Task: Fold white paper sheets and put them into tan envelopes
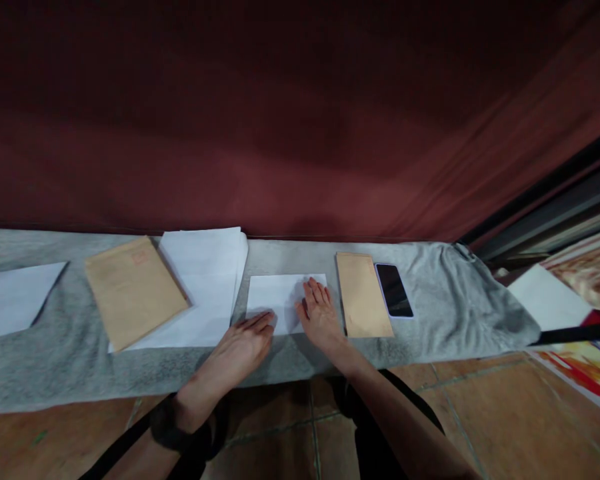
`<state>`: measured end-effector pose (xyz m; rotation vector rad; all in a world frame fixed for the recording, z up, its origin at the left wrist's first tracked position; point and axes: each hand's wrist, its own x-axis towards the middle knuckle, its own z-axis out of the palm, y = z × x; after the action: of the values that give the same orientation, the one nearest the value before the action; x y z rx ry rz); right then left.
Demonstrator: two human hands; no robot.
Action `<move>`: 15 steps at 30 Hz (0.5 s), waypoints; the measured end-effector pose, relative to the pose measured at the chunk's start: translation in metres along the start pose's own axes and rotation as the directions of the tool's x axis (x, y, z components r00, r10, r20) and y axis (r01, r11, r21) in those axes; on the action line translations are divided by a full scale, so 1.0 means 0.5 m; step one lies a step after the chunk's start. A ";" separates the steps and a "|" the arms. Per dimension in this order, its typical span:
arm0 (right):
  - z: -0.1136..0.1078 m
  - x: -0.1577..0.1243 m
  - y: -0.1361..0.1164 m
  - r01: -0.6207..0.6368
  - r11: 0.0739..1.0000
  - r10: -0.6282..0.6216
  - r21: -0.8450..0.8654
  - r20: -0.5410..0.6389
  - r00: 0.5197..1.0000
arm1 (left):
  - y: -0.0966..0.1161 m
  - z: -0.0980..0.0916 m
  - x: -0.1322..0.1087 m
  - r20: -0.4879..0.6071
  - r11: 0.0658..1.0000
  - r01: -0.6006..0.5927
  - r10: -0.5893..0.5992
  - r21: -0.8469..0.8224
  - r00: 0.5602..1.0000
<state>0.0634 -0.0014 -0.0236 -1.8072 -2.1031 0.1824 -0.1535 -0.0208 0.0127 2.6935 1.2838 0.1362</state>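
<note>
A small white sheet of paper (283, 293) lies flat on the grey cloth in front of me; whether it is folded I cannot tell. My right hand (320, 313) rests palm down on its right half, fingers stretched out and slightly spread. On the lower left corner lies my left hand (250, 340), its fingers extended close together and pointing right. Neither hand grips anything. Just right of the sheet is a narrow brown envelope (364, 297). To the left, a larger brown envelope (135, 293) with a faint red mark overlaps a stack of white paper (205, 267).
A phone (395, 290) lies beside the narrow envelope. More white paper (17, 297) sits at the far left. The grey cloth (450, 300) covers a long, narrow surface against a dark red backdrop (280, 153). Tiled floor (490, 407) shows below.
</note>
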 end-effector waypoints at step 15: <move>0.047 0.051 -0.010 0.063 0.997 -0.062 -0.037 0.033 0.998 | 0.013 0.113 0.145 -0.252 0.940 0.341 -0.329 0.007 0.910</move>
<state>0.0474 0.0258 -0.0388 -1.7680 -2.1964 0.1576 -0.0943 0.0259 -0.0408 2.5056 1.8250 0.4140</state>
